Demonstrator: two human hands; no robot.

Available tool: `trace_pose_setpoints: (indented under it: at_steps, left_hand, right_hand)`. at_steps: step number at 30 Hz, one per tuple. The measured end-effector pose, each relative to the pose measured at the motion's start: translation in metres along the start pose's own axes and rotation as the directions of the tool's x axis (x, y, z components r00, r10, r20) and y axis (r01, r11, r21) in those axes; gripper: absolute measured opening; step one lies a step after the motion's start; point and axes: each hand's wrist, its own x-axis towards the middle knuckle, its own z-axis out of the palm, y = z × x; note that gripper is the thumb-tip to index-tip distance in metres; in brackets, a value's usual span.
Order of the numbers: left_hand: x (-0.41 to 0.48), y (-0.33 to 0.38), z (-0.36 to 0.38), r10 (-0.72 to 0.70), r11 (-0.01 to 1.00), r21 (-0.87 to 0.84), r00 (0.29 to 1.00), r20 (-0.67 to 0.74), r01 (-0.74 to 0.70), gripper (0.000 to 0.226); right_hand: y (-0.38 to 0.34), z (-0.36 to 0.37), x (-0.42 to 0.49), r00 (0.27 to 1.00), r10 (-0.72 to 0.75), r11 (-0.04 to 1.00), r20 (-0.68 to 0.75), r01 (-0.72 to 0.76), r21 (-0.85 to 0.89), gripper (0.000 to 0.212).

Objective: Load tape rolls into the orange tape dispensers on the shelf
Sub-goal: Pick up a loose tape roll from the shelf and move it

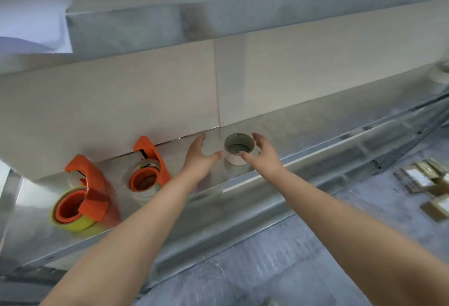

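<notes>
Left hand (198, 157), fingers spread wide, just left of white tape roll (232, 159) on shelf (303, 140), right hand (264, 155), fingers open, cupped at its right side

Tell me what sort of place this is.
Probably a storeroom or packing area: a grey metal shelf holds two orange plastic tape dispensers and a loose white tape roll, with small brown packets stacked on the floor.

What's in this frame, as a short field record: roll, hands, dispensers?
roll: white, on end on shelf, unloaded
left hand: open, beside roll
right hand: open, other side of roll; contact unclear
yellow-tape dispenser: orange, loaded
clear-tape dispenser: orange, loaded, nearer the hands
</notes>
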Motion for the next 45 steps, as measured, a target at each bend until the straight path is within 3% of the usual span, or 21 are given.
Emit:
trace_pose_setpoints:
  at_steps: [5, 8, 11, 13, 23, 32, 45]
  left_hand:
    - [0.013, -0.005, 0.039, -0.071, 0.997, -0.011, 0.993, 0.092, 0.072, 0.086]
    - [0.017, -0.008, 0.053, -0.118, 0.992, -0.022, 0.99, 0.079, 0.121, 0.074]
    - [0.017, -0.005, 0.061, -0.099, 0.994, -0.047, 0.994, 0.05, 0.102, 0.053]
    - [0.014, 0.0, 0.066, -0.084, 0.994, -0.072, 0.996, 0.027, 0.086, 0.056]
    - [0.028, 0.051, 0.126, 0.05, 0.996, -0.071, 0.999, 0.001, -0.05, 0.06]
    - [0.042, 0.119, 0.243, 0.216, 0.971, -0.127, 0.969, 0.12, -0.201, 0.059]
    - [0.047, 0.198, 0.399, 0.334, 0.934, -0.249, 0.871, 0.36, -0.255, 0.064]
  right_hand:
    - [0.033, -0.012, 0.014, 0.994, 0.068, 0.997, 0.08, -0.07, 0.015, 0.08]
    - [0.045, -0.009, 0.023, 0.984, 0.08, 0.996, 0.16, -0.084, 0.016, 0.083]
    - [0.047, -0.006, 0.031, 0.974, 0.025, 0.998, 0.223, -0.038, 0.053, 0.073]
    - [0.047, -0.004, 0.035, 0.975, -0.02, 0.997, 0.222, 0.003, 0.077, 0.063]
    - [0.057, -0.071, 0.054, 0.996, -0.087, 0.985, 0.029, 0.082, 0.149, 0.051]
    - [0.09, -0.201, 0.06, 0.981, -0.084, 0.994, -0.175, 0.096, 0.06, 0.061]
    - [0.132, -0.351, 0.057, 0.883, -0.014, 0.997, -0.469, 0.048, 0.06, 0.06]
